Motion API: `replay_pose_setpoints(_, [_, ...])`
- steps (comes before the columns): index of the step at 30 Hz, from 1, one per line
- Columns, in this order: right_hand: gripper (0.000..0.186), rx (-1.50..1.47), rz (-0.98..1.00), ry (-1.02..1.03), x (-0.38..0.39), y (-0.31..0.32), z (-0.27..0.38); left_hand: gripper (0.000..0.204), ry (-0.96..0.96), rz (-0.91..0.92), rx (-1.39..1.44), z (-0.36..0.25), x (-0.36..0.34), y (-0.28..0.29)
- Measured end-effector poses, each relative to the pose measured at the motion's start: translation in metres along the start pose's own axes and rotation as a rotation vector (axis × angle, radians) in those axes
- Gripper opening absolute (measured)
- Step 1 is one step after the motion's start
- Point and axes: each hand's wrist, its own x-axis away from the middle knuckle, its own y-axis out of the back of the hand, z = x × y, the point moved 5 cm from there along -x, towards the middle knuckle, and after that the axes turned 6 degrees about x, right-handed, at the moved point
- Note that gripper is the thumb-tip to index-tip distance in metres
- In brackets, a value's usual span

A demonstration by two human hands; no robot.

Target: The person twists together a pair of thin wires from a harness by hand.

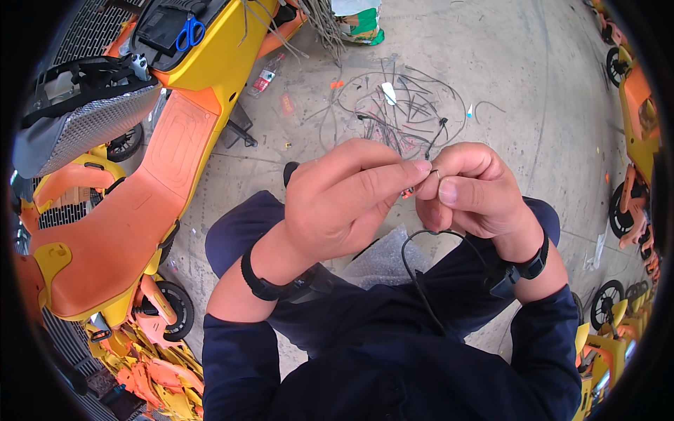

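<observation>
Concrete floor (554, 126) spreads under everything, bearing one large orange-and-yellow scooter (189, 140) at the left and at least three more scooters (635, 105) along the right edge. One loose tangle of dark wires (453, 102), too many strands to count, lies beyond the hands. One white-and-green bag (361, 28) stands near its far side, and one sheet of bubble wrap (382, 263) lies between the knees. One black cable (411, 270) loops below the two hands, over the lap. Left hand (344, 200) and right hand (481, 189) meet above it, each with thumb and forefinger pinching one thin wire (439, 173) between them. One clear bottle (264, 79) lies by the scooter, one pair of blue scissors (190, 34) on it. Two black wristbands (256, 277), one per wrist, complete the count.
</observation>
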Motion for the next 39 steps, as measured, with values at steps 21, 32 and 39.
replay_pose_setpoints(21, [0.032,-0.179,0.130,-0.086,-0.004,-0.012,-0.007,0.036,-0.088,-0.070,-0.104,0.000,-0.001,0.002])
replay_pose_setpoints(32, [0.023,0.134,0.069,-0.060,-0.002,-0.008,0.003,0.014,0.014,-0.047,-0.099,0.000,0.002,0.007])
replay_pose_setpoints(39, [0.047,0.094,0.033,-0.044,-0.007,0.003,0.000,0.015,0.010,-0.071,-0.090,0.000,0.004,0.010])
